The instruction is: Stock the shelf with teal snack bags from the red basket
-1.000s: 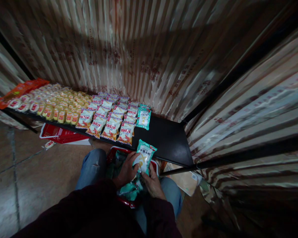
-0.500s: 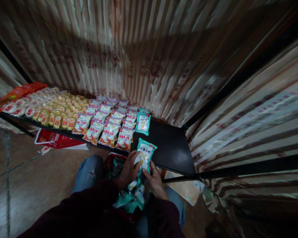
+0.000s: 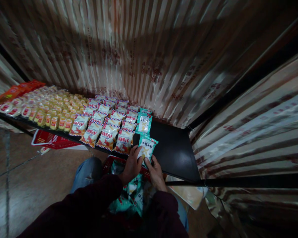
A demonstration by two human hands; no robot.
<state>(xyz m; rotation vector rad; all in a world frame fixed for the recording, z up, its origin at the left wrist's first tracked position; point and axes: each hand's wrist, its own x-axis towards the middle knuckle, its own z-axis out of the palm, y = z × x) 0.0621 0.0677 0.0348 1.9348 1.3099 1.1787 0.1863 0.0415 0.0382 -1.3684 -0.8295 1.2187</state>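
Note:
Both my hands grip one teal snack packet (image 3: 147, 149) at the front edge of the black shelf (image 3: 175, 152). My left hand (image 3: 132, 166) pinches its left lower side, my right hand (image 3: 154, 172) its bottom right corner. The packet lies just in front of another teal packet (image 3: 143, 123) standing at the right end of the rows. Left of it are rows of red-and-white snack packets (image 3: 106, 132). On my lap sits a red basket (image 3: 109, 162) holding more teal packets (image 3: 129, 198).
Further left the shelf carries several small yellow packets (image 3: 52, 112) and orange packs (image 3: 12, 94). A second red basket (image 3: 52, 140) lies on the floor under the shelf. A striped curtain (image 3: 149, 56) backs the shelf; a black frame bar (image 3: 238, 181) runs right.
My hands have carried the teal packet up from the basket on my lap and forward onto the shelf's front edge, beside the red-and-white row.

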